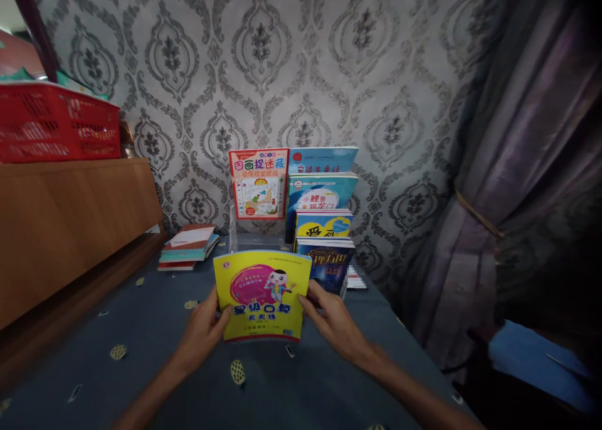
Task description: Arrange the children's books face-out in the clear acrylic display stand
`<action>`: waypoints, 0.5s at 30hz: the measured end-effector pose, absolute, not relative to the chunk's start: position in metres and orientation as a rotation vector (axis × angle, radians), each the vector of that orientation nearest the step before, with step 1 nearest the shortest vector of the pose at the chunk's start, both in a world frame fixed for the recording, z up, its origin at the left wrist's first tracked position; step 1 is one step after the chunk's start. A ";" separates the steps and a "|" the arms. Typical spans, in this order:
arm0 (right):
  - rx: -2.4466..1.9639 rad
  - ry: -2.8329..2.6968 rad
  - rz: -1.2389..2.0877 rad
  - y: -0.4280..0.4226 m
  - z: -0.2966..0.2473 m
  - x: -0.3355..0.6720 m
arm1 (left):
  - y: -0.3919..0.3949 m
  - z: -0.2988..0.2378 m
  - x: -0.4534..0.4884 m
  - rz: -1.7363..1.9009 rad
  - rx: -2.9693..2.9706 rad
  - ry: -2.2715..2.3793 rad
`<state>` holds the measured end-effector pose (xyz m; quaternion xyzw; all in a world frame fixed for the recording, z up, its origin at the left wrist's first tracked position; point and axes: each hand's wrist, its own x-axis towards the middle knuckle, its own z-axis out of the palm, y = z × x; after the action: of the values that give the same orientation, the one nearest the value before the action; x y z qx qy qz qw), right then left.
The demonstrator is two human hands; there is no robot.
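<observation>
Pinching a yellow rectangular paper book [262, 295] in the fingers of our left hand [205, 320] and right hand [333, 318], we face upright blue-covered paper books [324, 195] farther off

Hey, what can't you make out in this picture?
All in the head view:
Yellow rectangular paperback: back cover, hidden by its front.
Left grip and right grip: some fingers, hidden behind the paperback.
Red perforated plastic basket: left end, cut off by the picture's edge.
Rearmost light-blue rectangular book: lower cover, hidden by the teal rectangular book.

Left hand [201, 330] and right hand [333, 318] grip, 2 forearms [157, 383] extended forward.
</observation>
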<state>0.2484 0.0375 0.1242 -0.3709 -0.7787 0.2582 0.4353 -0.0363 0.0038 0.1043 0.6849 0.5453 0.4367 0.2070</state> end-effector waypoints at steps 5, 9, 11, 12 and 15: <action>-0.870 -1.952 0.584 0.054 0.154 0.247 | 0.019 0.136 -0.041 1.253 2.020 1.537; -0.771 -1.969 0.485 0.071 0.192 0.245 | 0.037 0.179 -0.044 1.382 2.193 1.504; -0.691 -1.976 0.429 0.082 0.216 0.243 | 0.047 0.204 -0.047 1.471 2.263 1.509; -0.659 -1.986 0.402 0.087 0.229 0.241 | 0.053 0.217 -0.050 1.504 2.291 1.537; -0.551 -1.987 0.286 0.107 0.271 0.236 | 0.071 0.256 -0.057 1.686 2.350 1.512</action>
<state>0.2361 0.1066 0.2708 -0.2282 -0.8236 0.1184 0.5056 -0.0568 0.0715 0.2559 0.7188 0.4624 0.5156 -0.0607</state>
